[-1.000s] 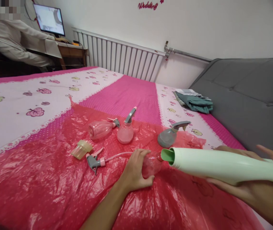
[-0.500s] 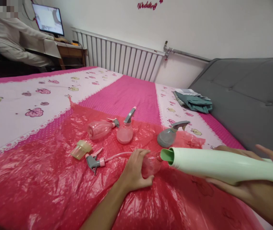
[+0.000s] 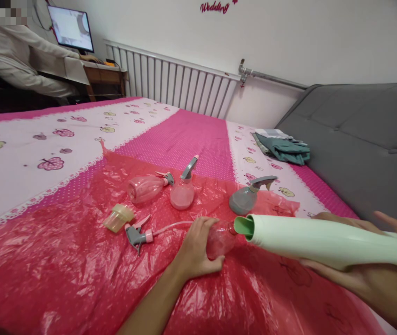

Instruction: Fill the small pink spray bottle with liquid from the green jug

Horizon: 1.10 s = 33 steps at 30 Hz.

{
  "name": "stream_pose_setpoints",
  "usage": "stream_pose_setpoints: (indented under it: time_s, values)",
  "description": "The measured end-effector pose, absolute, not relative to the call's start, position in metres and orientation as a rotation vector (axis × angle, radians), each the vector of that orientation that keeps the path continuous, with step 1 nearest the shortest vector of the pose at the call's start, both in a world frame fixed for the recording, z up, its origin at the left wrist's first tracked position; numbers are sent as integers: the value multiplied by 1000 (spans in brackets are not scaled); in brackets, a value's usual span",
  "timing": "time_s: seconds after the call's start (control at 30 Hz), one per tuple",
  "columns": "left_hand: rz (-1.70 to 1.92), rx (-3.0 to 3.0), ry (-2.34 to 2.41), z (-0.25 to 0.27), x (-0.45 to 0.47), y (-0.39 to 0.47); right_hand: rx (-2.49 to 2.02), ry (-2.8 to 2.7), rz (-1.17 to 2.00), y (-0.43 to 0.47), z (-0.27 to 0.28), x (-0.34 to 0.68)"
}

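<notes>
My left hand [image 3: 198, 249] is wrapped round a clear pink spray bottle body [image 3: 221, 239], which lies tilted with its open neck to the right. At that neck sits the green lip of a long, pale green jug [image 3: 310, 237], tipped nearly level. My right hand [image 3: 355, 279] grips the jug from below and behind, partly hidden by it. Whether liquid is flowing I cannot tell. Left of the bottle lies a grey and pink trigger spray head [image 3: 139, 236], its thin tube running toward my left hand.
Beyond my hands are a pink spray bottle on its side [image 3: 146, 188], an upright pink one [image 3: 182, 193] and a tilted grey one [image 3: 243, 200]. A yellowish cup [image 3: 118, 217] lies left on red plastic sheeting [image 3: 80, 260]. Folded clothes [image 3: 282, 146] rest by the headboard; a person [image 3: 20, 56] sits far left.
</notes>
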State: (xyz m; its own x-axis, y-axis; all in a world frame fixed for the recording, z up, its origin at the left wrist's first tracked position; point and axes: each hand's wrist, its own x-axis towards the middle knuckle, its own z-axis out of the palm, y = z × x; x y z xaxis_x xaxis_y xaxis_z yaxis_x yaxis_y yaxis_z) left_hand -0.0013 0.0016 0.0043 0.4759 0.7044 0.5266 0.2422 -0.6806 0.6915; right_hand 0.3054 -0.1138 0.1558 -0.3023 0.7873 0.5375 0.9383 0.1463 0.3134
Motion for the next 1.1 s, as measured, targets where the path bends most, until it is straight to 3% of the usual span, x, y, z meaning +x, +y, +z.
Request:
stream_pose_setpoints:
  time_s: [1.1]
  values:
    - [1153, 2185, 776, 5, -2, 2, -1624, -2182, -922, -112, 155, 308]
